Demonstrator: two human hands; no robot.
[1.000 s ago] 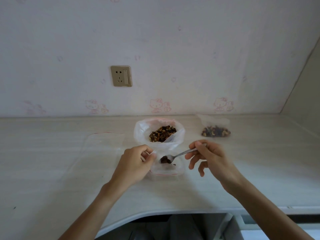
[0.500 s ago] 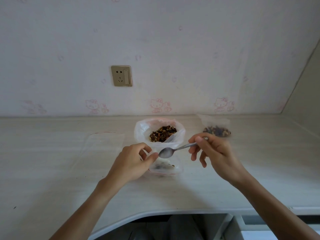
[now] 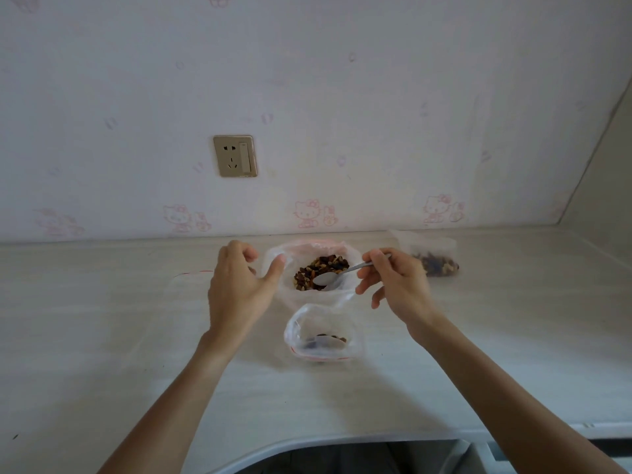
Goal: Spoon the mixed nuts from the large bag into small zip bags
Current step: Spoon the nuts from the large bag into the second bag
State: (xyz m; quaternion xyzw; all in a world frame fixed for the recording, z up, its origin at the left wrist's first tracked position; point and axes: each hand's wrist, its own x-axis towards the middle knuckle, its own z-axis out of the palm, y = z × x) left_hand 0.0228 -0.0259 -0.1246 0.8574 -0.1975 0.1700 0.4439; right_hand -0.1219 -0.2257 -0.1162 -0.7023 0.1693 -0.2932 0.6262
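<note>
The fingers of the right hand pinch the handle of a metal spoon, whose bowl sits empty over the near edge of the mixed nuts in the large bag. The left hand is at the left rim of that bag with its fingers loosely curved and its thumb against the plastic; whether it really grips the rim cannot be told from this view. The large bag stands open in the middle of the pale surface, near the wall. Just in front of it, close to the person and between the two forearms, lies a small zip bag with its mouth propped open and only a few nuts at its bottom; neither hand touches it. To the right, partly hidden behind the right hand, sits a second small bag holding nuts. To the left of the left hand a flat, clear bag with a red strip lies on the surface. A gold-coloured wall socket is mounted above, on wallpaper printed with faint pink cartoon cats.
</note>
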